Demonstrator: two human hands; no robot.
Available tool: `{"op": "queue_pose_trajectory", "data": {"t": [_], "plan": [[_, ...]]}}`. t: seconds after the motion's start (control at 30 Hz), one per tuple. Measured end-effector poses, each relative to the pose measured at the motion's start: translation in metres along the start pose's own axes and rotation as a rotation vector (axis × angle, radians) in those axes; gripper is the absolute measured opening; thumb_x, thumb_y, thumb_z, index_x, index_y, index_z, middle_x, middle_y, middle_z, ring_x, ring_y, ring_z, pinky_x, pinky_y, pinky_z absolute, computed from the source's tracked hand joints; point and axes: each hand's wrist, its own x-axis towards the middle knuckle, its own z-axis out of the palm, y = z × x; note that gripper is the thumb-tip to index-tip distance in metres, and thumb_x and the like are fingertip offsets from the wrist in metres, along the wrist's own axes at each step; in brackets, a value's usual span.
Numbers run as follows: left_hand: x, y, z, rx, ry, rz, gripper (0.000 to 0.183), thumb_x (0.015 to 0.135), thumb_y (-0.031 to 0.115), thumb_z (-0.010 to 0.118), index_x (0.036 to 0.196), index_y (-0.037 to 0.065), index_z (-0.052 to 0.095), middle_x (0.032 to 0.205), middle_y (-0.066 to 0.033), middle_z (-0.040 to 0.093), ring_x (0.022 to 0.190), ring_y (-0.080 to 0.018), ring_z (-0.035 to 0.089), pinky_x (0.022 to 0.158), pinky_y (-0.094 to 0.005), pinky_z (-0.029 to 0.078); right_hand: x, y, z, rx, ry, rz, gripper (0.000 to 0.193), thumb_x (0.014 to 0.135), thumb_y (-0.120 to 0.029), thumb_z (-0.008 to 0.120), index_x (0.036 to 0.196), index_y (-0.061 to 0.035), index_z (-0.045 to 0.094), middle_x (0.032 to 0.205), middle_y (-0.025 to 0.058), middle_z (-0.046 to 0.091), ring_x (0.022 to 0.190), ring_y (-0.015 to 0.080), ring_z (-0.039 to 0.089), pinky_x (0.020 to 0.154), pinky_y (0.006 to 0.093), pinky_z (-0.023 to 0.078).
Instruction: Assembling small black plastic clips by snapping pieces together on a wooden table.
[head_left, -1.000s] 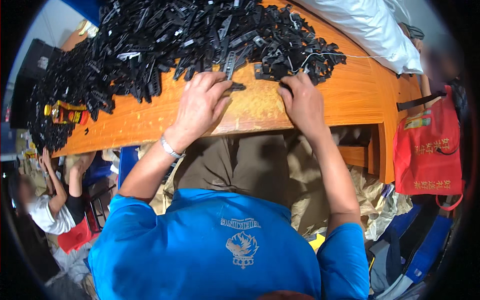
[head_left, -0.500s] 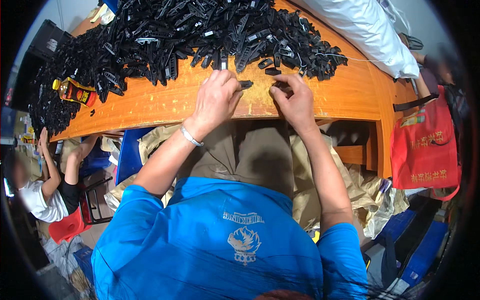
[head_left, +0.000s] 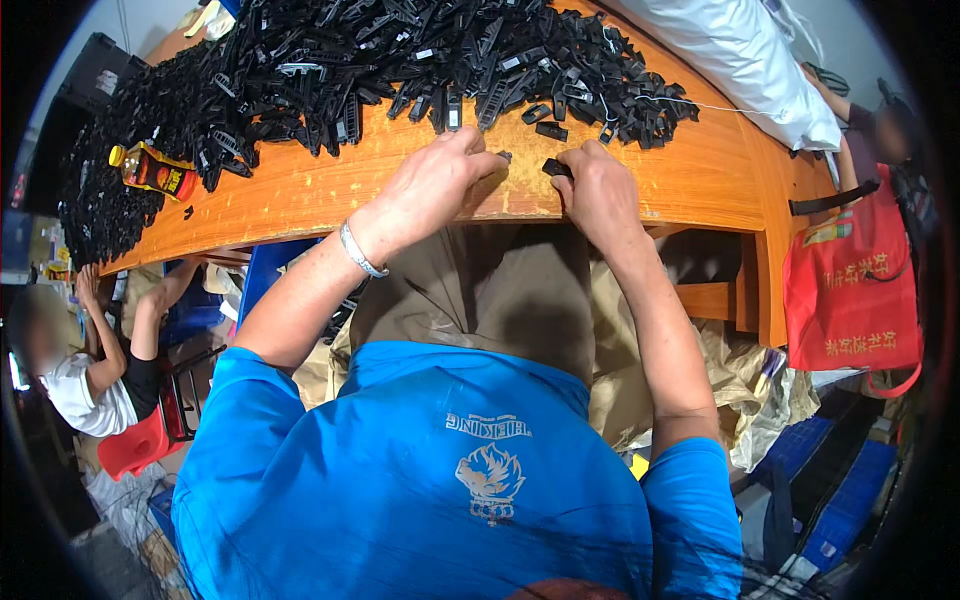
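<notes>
At the near edge of the wooden table (head_left: 680,195), both my hands work with small black plastic parts. My left hand (head_left: 430,185), a bracelet on its wrist, is closed, with the tip of a black plastic piece (head_left: 506,157) showing past its fingertips; the rest is covered. Across a short gap, my right hand (head_left: 606,197) pinches a small black plastic part (head_left: 556,168) that points toward the left hand. Just beyond the hands, loose black parts (head_left: 551,131) lie by the edge of a large pile of black plastic pieces (head_left: 330,75).
A bottle with a yellow cap (head_left: 155,172) lies against the pile at left. At the far right rests a white sack (head_left: 735,70), and a red bag (head_left: 850,290) hangs off the table's right end. Another person (head_left: 90,390) sits at left; someone else is at far right.
My right hand has turned and shifted slightly nearer, so its black part now shows past the fingers. My left forearm has swung left, and less of the piece in that hand shows.
</notes>
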Motion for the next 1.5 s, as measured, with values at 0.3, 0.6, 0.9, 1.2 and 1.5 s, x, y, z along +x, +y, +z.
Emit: {"op": "queue_pose_trajectory", "data": {"t": [0.3,0.6,0.9,1.2,1.5], "plan": [[0.003,-0.017,0.001,0.165,-0.016,0.091,0.029,0.089,0.005,0.066,0.117,0.006,0.074,0.105,-0.0145,0.065,0.105,-0.0361,0.066,0.089,-0.0458,0.056,0.000,0.000,0.002,0.041,0.017,0.020,0.022,0.082,-0.014,0.085,0.100,-0.0035,0.077,0.101,0.0178,0.069,0.098,0.0399,0.071,0.084,0.0502,0.058],[-0.022,-0.018,0.001,0.070,0.123,-0.028,0.026,0.079,0.012,0.086,0.101,0.005,0.074,0.099,-0.0128,0.063,0.097,-0.0361,0.064,0.084,-0.0468,0.054,-0.009,-0.014,0.009,0.210,0.080,0.037,0.023,0.085,-0.016,0.084,0.106,-0.0064,0.081,0.101,0.0144,0.070,0.094,0.0364,0.072,0.079,0.0466,0.058],[-0.040,-0.027,0.024,-0.121,0.299,-0.132,0.023,0.079,0.012,0.089,0.096,0.005,0.075,0.093,-0.0120,0.066,0.095,-0.0353,0.066,0.082,-0.0441,0.054,-0.003,-0.042,0.028,0.403,0.040,-0.099,0.027,0.081,-0.012,0.087,0.107,-0.0076,0.082,0.099,0.0108,0.069,0.089,0.0330,0.072,0.077,0.0440,0.058],[-0.054,-0.027,0.016,-0.013,0.298,-0.188,0.026,0.077,0.013,0.089,0.095,0.004,0.073,0.094,-0.0123,0.066,0.095,-0.0363,0.066,0.081,-0.0447,0.054,0.024,-0.062,0.047,0.341,-0.016,-0.389,0.016,0.085,-0.019,0.083,0.096,-0.0090,0.079,0.093,0.0102,0.065,0.084,0.0345,0.071,0.071,0.0469,0.057],[-0.164,-0.058,-0.080,-0.011,0.068,-0.540,0.028,0.086,0.001,0.079,0.113,0.004,0.075,0.108,-0.0136,0.075,0.103,-0.0356,0.072,0.092,-0.0438,0.057,0.034,-0.006,0.012,0.205,0.233,-0.107,0.017,0.090,-0.016,0.078,0.104,-0.0073,0.080,0.108,0.0122,0.072,0.093,0.0346,0.074,0.080,0.0449,0.060]]}}
